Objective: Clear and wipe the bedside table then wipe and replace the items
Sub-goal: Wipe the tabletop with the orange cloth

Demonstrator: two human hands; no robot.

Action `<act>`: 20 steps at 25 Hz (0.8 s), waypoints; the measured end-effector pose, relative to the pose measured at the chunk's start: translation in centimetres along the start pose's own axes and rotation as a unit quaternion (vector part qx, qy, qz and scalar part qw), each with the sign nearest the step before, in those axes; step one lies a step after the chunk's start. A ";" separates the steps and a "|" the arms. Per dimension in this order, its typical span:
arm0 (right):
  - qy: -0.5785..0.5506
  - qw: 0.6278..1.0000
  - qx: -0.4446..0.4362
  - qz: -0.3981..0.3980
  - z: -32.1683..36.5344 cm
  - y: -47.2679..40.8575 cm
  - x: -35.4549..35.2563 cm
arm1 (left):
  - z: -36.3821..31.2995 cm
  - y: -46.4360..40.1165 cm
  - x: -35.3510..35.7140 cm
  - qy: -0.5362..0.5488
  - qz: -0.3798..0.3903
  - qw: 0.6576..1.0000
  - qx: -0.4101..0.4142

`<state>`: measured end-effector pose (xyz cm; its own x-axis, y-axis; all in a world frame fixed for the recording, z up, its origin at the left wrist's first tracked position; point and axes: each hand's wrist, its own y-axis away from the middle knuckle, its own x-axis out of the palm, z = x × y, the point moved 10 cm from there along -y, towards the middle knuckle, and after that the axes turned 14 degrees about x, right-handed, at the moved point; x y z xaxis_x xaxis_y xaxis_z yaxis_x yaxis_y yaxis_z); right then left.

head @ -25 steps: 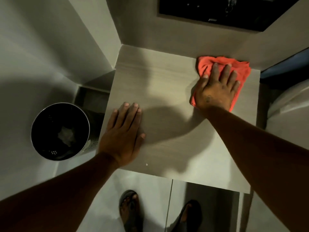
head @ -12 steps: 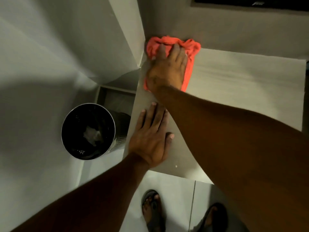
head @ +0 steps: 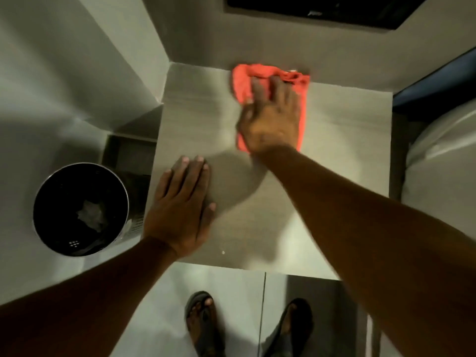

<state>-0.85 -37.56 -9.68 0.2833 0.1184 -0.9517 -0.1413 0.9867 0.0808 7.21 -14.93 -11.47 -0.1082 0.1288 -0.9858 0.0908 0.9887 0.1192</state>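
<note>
Crumpled orange-red cleaning cloth (head: 270,81) sits at the rear edge of the pale wood-grain square bedside tabletop (head: 334,150), roughly mid-width, bunched against the back wall (head: 283,47). Cloth's long axis runs front-to-back, under and past the palm. Right hand (head: 270,122) lies flat on top of it, fingers spread and pointing at the wall, pressing rather than pinching; no fist around the cloth, it's pinned by palm pressure. The hand is motion-blurred, so finger detail is soft. Left hand (head: 180,210) is flat and open on the front-left part of the top, holding nothing, looks like bracing. Right hand is the only one on the cloth; left is well apart from it, nearer the front edge. Top is bare of items, so my read is the wipe step is in progress. Open room: clear surface to the right of the cloth up to the right edge, and toward the front. Limits: wall behind, side wall (head: 116,60) at the rear-left corner, white bedding (head: 443,155) just past the right edge. Round black metal waste bin (head: 81,210) on the floor left of the table, clear of the stroke. Small white speck (head: 223,252) near the front edge, probably still to be wiped.
</note>
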 end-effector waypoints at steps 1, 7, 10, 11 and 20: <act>0.010 0.998 0.049 -0.032 -5.0 -0.8 -1.5 | 0.0 0.0 -0.1 -0.010 -0.004 1.000 0.001; 0.017 0.986 0.160 -0.042 -21.2 -3.0 -6.6 | -0.2 0.1 -0.5 -0.029 -0.026 0.999 0.002; 0.047 0.989 0.131 -0.037 -18.7 0.7 -5.4 | -0.3 0.0 -0.4 -0.023 -0.027 0.999 -0.006; 0.047 0.992 0.112 -0.028 -17.2 2.5 -4.9 | -0.3 0.0 -0.3 -0.021 -0.026 0.999 -0.011; -0.098 0.990 0.067 0.075 -3.7 9.3 -1.8 | -0.2 0.1 -0.9 -0.017 -0.037 0.999 -0.015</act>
<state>-6.18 -29.06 -8.36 0.4493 0.2720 -0.8509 -0.0734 0.9605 0.2683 7.13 -14.90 -10.54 -0.0791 0.0538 -0.9954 0.0533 0.9973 0.0497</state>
